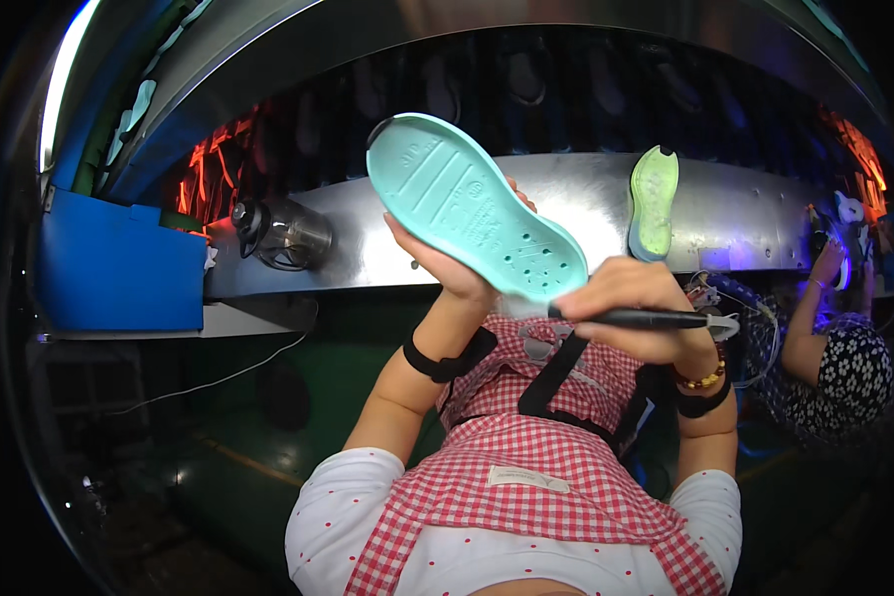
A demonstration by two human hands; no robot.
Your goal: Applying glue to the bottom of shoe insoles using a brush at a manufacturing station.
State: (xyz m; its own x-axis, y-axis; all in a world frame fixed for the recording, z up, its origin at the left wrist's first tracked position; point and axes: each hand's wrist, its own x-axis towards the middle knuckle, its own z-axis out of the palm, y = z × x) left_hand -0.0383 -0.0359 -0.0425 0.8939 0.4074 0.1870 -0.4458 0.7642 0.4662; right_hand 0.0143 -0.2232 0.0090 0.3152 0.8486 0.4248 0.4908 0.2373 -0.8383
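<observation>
A turquoise shoe sole (467, 204) is held up tilted above the bench, its face with several small holes toward me. Around its underside my left hand (442, 260) is wrapped, fingertips showing at the far edge. My right hand (631, 303) grips the black handle of a brush (646, 318). The brush's pale, blurred tip lies against the near edge of the sole's holed end. Farther right, a yellow-green sole (654, 199) with a dark tip lies on the metal bench (368, 238).
A dark bottle or jug (283, 233) stands on the bench at left, beside a blue box (119, 263). Behind the bench runs a dark line carrying several soles (526, 79). Orange-red glowing heaters (214, 179) are at left. Another person (844, 377) works at the right.
</observation>
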